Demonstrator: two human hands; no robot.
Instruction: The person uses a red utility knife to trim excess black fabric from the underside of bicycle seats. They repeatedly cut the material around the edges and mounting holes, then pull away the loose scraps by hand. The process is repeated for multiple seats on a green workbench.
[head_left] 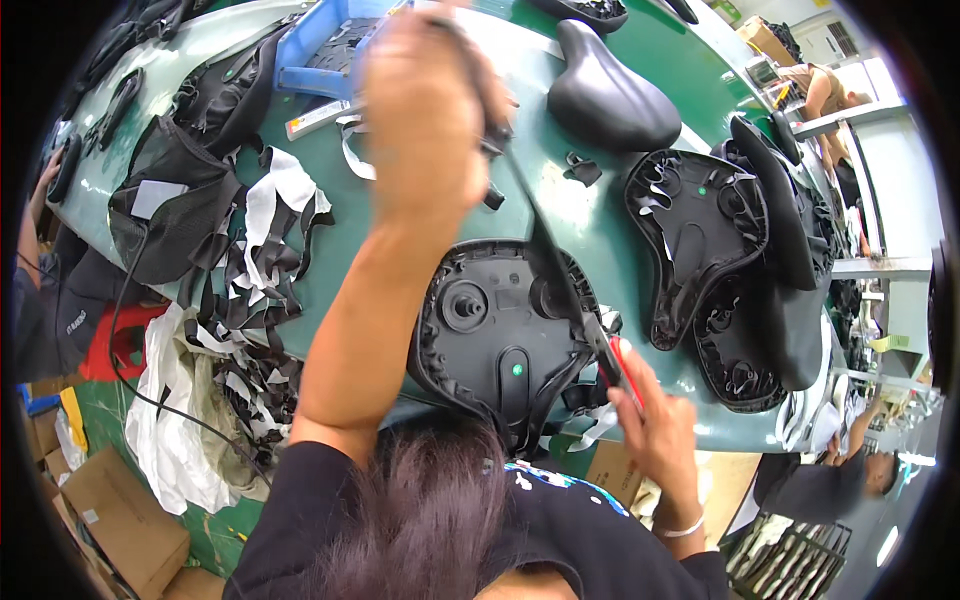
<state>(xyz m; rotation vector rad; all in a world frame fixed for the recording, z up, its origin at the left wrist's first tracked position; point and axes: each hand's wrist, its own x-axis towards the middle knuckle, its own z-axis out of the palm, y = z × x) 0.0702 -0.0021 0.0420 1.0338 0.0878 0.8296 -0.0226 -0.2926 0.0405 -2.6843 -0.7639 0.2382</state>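
An upturned bicycle saddle (515, 315), its black underside facing up, lies on the green table close to my body. My left hand (430, 105), smeared by motion, is raised beyond it. That hand is closed on a black strip of cover material (540, 225), stretched taut down to the saddle's right rim. At that rim, my right hand (655, 425) is wrapped round a red-handled cutting tool (620, 372), probably a utility knife. Its metal end meets the strip's lower end; the exact point of contact is hard to make out.
Finished-side-up, a black saddle (610, 90) sits at the far right, with several upturned saddles (695, 225) stacked nearer. Black and white scraps (265, 240) heap at the left, hanging off the edge. A blue bin (305, 50) stands behind. Other people work at both sides.
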